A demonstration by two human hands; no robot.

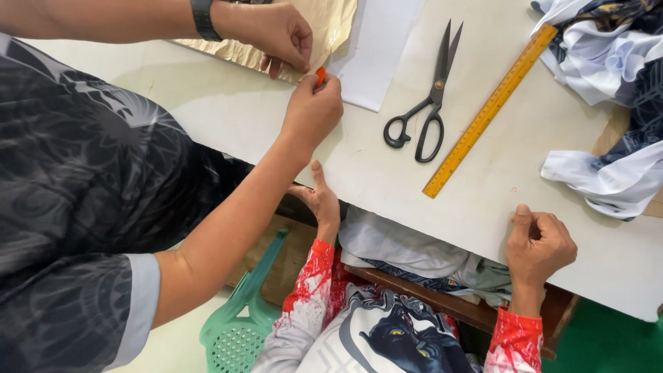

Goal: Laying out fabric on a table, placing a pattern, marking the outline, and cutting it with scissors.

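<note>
The person's left hand (322, 199) rests at the edge of the big white table top (387, 173). Its thumb lies flat on top. The fingers go down under the edge, so I cannot tell if they grip or hang loose. The person's right hand (540, 245) sits on the same edge, further along. Its fingers are curled into a soft fist with the thumb up, and it holds nothing. Both arms wear red and white splashed sleeves.

Between the two hands, further up the table, lies a long yellow ruler (489, 112). Just beside it lie black metal scissors (428, 103), closed. A heap of white and dark blue cloth (608, 69) is near the far corner.

A co-worker in a dark patterned shirt leans in from the side. One hand (312, 110) pinches a small orange marking piece (320, 74). The other hand (275, 32) presses on a shiny gold sheet (336, 19). A white paper sheet (376, 52) lies next to the gold one.

Under the table sit folded grey cloth (404, 250) and a green plastic chair (238, 328).
</note>
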